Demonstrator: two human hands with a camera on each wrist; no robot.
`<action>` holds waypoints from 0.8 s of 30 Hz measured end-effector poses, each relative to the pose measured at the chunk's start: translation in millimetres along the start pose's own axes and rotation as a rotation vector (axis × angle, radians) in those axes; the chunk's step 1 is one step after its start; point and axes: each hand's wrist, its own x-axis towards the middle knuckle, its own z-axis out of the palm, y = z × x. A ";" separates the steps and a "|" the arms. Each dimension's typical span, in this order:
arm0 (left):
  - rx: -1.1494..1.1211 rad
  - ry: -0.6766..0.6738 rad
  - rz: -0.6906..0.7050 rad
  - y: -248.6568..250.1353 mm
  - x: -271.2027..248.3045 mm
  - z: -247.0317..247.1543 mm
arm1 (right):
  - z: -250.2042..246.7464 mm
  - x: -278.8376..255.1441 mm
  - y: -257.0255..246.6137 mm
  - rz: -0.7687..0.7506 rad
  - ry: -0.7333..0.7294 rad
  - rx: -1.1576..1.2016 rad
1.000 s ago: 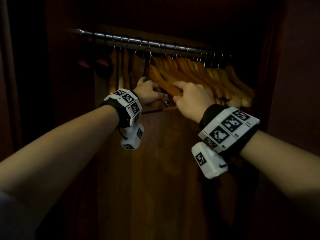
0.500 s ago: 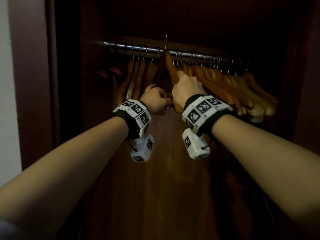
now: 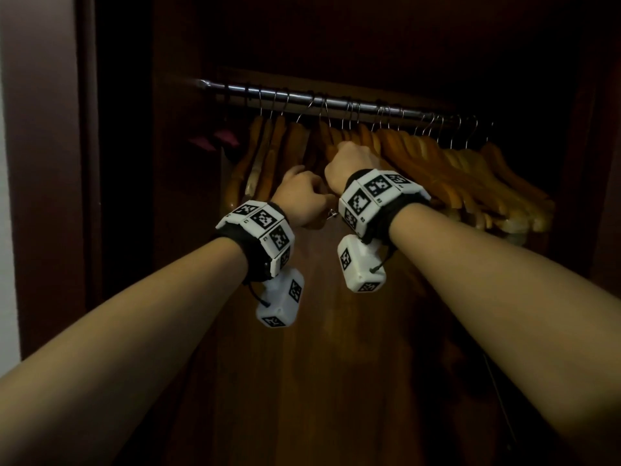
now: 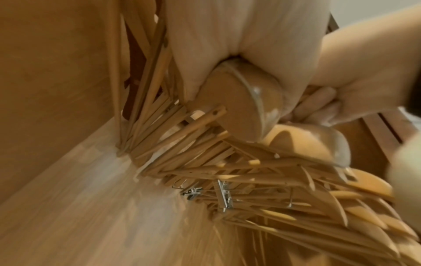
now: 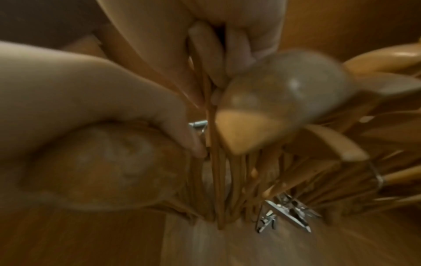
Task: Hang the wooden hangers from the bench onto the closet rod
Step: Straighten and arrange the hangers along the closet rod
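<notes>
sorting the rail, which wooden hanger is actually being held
The wooden hanger mid-rod: left hand grips its shoulder end, right hand its other arm; the rest hang untouched.

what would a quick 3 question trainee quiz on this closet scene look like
1. True or false: the rod is bare.
2. What does the left hand grip: A a hanger end, B the rod, C a door?
3. Fill in: the right hand grips a ____ among the row of hangers.

Key: 1 false, many hangers hang on it. 2 A. 3 hanger.
</notes>
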 end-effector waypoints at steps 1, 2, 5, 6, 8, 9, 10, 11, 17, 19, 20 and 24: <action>-0.006 0.008 0.009 0.0 -0.2 0.5 | 1.6 0.0 0.1 -0.009 -0.004 -0.008; -0.010 0.015 0.016 0.3 -0.3 1.1 | 2.4 -1.1 1.1 -0.020 -0.006 -0.022; -0.013 0.033 0.015 2.4 -0.4 3.2 | 1.6 -1.9 6.2 -0.048 -0.029 0.003; -0.017 0.054 0.012 2.6 -0.5 4.1 | 0.8 -1.9 8.6 -0.057 -0.046 0.028; -0.074 0.125 0.010 2.5 -1.3 5.1 | 1.8 1.9 15.6 -0.046 -0.031 0.104; -0.120 0.157 0.015 2.5 -1.9 5.7 | 2.2 3.3 19.9 -0.034 -0.012 0.161; -0.153 0.175 0.027 2.1 -2.5 6.1 | 2.8 4.9 25.1 -0.031 0.024 0.209; -0.166 0.174 0.046 1.4 -3.0 5.9 | 3.9 5.8 30.7 -0.036 0.070 0.239; -0.010 0.027 0.061 1.4 -2.9 2.5 | 7.4 0.8 58.6 -0.065 0.034 0.038; 0.030 0.029 0.059 1.5 -2.6 2.4 | 10.4 1.2 58.5 -0.064 -0.025 0.050; 0.027 0.040 0.064 1.0 -2.7 2.9 | 10.8 1.7 57.3 -0.069 -0.034 0.049; -0.080 0.102 0.054 -0.8 -4.3 4.5 | 5.9 -0.7 51.0 -0.126 -0.081 -0.129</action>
